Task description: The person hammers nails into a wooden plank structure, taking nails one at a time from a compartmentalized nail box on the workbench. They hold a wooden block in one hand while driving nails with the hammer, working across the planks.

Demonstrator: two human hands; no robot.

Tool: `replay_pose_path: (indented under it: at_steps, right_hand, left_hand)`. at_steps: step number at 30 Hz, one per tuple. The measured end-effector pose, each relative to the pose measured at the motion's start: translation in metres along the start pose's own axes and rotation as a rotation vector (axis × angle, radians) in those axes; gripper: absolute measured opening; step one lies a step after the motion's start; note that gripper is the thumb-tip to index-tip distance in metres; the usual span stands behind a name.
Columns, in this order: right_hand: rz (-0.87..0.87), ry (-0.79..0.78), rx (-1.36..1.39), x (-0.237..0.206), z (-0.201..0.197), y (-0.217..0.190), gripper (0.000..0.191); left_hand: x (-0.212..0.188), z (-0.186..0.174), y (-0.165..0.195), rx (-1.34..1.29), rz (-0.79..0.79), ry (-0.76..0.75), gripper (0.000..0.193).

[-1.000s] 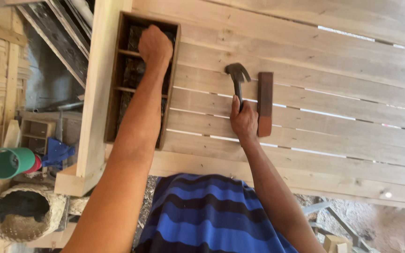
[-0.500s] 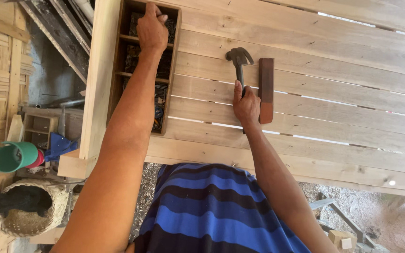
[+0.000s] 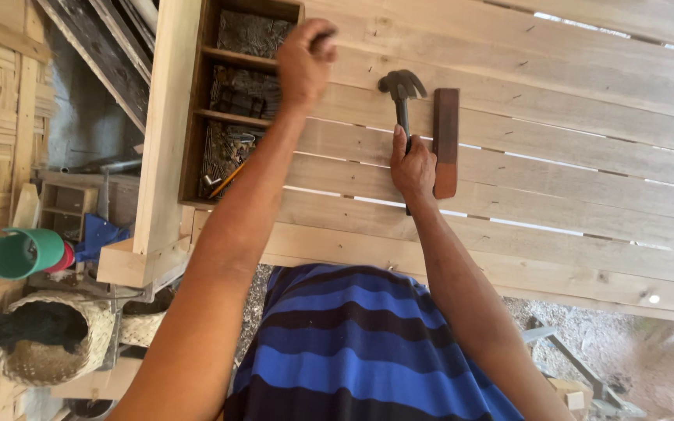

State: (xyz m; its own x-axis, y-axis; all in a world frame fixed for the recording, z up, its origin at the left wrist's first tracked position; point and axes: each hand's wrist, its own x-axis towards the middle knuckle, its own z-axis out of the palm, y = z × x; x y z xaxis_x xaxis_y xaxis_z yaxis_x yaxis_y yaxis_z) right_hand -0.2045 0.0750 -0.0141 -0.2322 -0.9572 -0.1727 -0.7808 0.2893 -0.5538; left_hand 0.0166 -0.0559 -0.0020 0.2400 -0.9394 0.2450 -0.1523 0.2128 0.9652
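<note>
Head view shows your right hand (image 3: 413, 165) with fingers wrapped around the hammer (image 3: 401, 92) at frame centre, resting on the plank floor (image 3: 571, 117). Your left hand (image 3: 304, 58), fingers curled shut over something unseen, sits at the nail box (image 3: 196, 117), upper left. No nail is placed yet. A dark wood block (image 3: 446, 140) lies just beside the hammer.

Both arms outstretched, left hand (image 3: 304, 58) loosely curled, right hand (image 3: 413, 165) fisted.

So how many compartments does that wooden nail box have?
3 show. The wooden box has a top compartment beside the left hand, a middle one, and a bottom one holding a pencil. Its top end runs out of frame, so more may be hidden.
</note>
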Motion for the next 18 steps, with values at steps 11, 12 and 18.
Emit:
replay_pose_path:
  at_steps: [11,12,18]
  right_hand:
    - [-0.058,0.048,0.019,-0.005,0.004,0.011,0.064]
    - [-0.056,0.039,0.024,-0.007,0.001,0.01,0.064]
    - [-0.091,0.022,-0.007,-0.017,-0.023,-0.012,0.066]
  left_hand:
    - [-0.08,0.031,-0.029,0.312,0.139,-0.172,0.015]
    - [-0.079,0.032,-0.031,0.308,0.085,-0.18,0.014]
    - [-0.078,0.033,-0.039,0.392,0.128,-0.169,0.017]
